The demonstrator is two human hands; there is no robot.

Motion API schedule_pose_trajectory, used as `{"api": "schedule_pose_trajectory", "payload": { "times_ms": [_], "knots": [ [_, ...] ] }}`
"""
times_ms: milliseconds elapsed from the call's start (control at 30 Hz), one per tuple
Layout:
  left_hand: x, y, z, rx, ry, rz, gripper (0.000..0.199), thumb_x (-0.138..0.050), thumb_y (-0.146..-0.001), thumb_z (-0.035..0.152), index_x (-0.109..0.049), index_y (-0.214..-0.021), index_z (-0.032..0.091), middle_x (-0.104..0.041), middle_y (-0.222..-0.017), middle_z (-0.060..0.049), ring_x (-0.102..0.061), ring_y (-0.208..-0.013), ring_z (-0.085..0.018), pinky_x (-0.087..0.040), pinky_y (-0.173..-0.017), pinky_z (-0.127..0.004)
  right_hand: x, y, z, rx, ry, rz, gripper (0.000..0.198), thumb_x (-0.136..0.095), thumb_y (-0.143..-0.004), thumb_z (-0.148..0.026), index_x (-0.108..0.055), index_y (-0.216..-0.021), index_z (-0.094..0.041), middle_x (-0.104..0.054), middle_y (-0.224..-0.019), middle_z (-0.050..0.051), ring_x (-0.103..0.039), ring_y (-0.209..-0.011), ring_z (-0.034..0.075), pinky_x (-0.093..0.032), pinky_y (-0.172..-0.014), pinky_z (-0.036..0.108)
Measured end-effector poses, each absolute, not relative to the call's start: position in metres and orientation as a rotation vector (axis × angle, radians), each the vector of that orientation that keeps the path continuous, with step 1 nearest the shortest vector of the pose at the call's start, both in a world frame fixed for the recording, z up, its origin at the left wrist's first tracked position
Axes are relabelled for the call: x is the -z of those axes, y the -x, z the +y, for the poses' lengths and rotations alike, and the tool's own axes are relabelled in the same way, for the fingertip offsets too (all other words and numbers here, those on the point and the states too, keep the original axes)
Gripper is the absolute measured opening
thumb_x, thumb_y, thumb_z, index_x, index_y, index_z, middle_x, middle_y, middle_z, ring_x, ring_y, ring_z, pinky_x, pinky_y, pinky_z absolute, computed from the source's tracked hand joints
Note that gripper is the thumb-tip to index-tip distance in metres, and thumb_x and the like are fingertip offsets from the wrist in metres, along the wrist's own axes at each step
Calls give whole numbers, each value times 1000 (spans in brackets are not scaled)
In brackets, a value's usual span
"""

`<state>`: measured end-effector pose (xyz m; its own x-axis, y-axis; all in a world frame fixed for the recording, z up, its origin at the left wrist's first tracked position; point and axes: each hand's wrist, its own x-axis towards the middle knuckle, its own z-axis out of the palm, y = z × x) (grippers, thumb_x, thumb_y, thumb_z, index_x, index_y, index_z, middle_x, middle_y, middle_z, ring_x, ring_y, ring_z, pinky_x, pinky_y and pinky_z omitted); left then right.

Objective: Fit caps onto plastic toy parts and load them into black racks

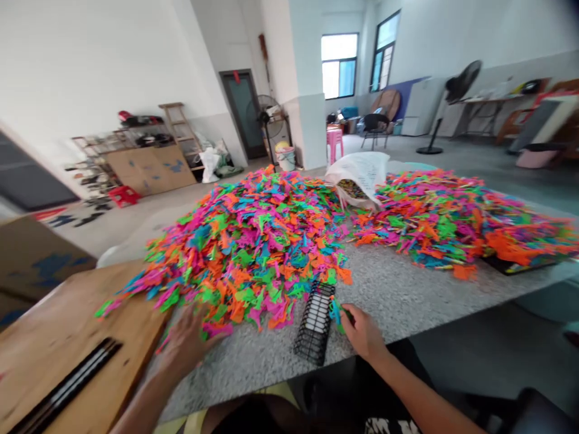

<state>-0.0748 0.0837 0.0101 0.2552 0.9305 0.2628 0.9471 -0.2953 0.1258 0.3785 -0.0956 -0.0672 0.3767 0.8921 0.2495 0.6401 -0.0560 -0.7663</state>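
Observation:
A large heap of small flat plastic pieces [266, 241] in orange, pink, green and blue covers the middle of the grey speckled table [375, 286]. My left hand [185, 340], slightly blurred, reaches to the heap's near left edge with its thumb and fingers apart. Pink and green pieces lie beside its thumb. My right hand [364, 334] pinches a small blue plastic piece [335, 313], with some green showing by the fingers. Just left of that piece, a black grid-like basket [312, 328] lies on the table. Its fine details are too blurred to make out.
A wooden board [76, 325] with dark strips [67, 386] on it is at the left. Another pile of coloured pieces [443, 217] spreads to the right, partly on a black tray [511, 265]. A white sack [362, 172] stands open between the piles. Standing fans are farther back.

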Motion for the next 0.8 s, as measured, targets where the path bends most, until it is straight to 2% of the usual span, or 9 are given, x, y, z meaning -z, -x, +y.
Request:
{"api": "schedule_pose_trajectory", "payload": {
  "times_ms": [100, 167, 267, 533, 733, 800],
  "knots": [
    [14, 44, 62, 403, 2475, -1885, 104, -72, -81, 72, -41, -164, 17, -30, -173, -24, -27, -160, -47, -31, -125, -64, 75, -382, -99, -368, 1771, -1381, 38, -46, -101, -45, -74, -109, -21, -80, -102, 11, -76, -91, 29, -58, -85, 40],
    [23, 10, 66, 429, 2421, -1939, 112, -79, -76, 71, -36, -167, 20, -29, -174, -22, -20, -163, -46, -24, -127, -65, 81, -385, -101, -372, 1768, -1412, 41, -46, -101, -48, -74, -110, -20, -80, -103, 11, -77, -92, 29, -58, -85, 40],
    [29, -36, 80, 451, 2379, -1990, 112, -80, -77, 69, -33, -169, 25, -24, -177, -20, -18, -164, -42, -19, -130, -63, 87, -388, -102, -362, 1775, -1454, 43, -45, -101, -51, -74, -109, -20, -81, -104, 11, -78, -92, 30, -60, -83, 41],
    [30, -100, 91, 696, 2276, -2120, 109, -82, -77, 57, -30, -170, 28, -19, -177, -20, -16, -164, -45, -16, -129, -67, 96, -392, -105, -299, 1832, -1486, 47, -45, -99, -58, -74, -110, -23, -82, -105, 10, -79, -91, 31, -62, -82, 42],
    [27, -131, 94, 814, 2423, -1986, 113, -80, -75, 30, -22, -172, 28, -5, -181, -17, 0, -166, -42, -15, -131, -64, 101, -395, -105, -285, 1850, -1497, 51, -46, -98, -61, -74, -113, -21, -82, -110, 12, -79, -95, 32, -62, -84, 43],
    [22, -143, 98, 795, 2468, -1942, 118, -81, -72, 27, -18, -173, 27, -2, -181, -18, 4, -166, -43, -12, -131, -66, 101, -396, -105, -279, 1864, -1501, 51, -45, -98, -60, -74, -113, -22, -81, -111, 12, -79, -96, 33, -62, -83, 44]
  ]
}}
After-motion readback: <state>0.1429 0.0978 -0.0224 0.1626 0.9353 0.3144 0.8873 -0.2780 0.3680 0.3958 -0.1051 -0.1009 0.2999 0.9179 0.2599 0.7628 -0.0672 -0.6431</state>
